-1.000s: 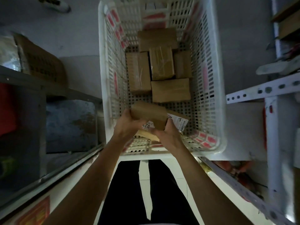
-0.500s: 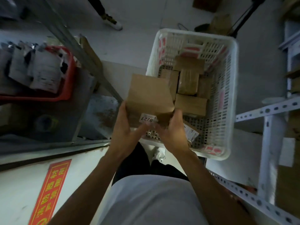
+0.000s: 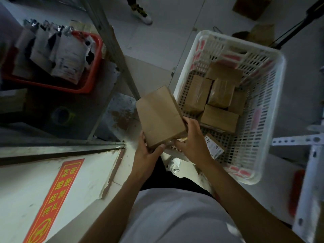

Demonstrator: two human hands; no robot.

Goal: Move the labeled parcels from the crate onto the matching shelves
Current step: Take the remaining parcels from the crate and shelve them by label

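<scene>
A brown cardboard parcel [image 3: 160, 118] is held up just left of the white slatted crate [image 3: 270, 106]. My left hand [image 3: 149, 155] grips its near lower corner from below, thumb on its face. My right hand [image 3: 194, 139] holds its right edge, fingers curled round it. The parcel's label is out of sight. Several more brown parcels [image 3: 219, 118] lie in the crate's far half, and one with a white label marked with a large letter [image 3: 214, 146] lies near its front wall, partly behind my right hand.
At left stands a metal shelf unit [image 3: 108, 37] holding a red tray [image 3: 91, 81] of pouches. A white surface with a red sign [image 3: 56, 195] lies at lower left. White perforated shelf rails [image 3: 298, 139] stand at right. Another person's shoe [image 3: 142, 13] is on the floor behind.
Both hands lifted the parcel out of the crate and swung it left. Its white label, visible half a second ago, has turned out of sight. The view shifted left toward the shelf.
</scene>
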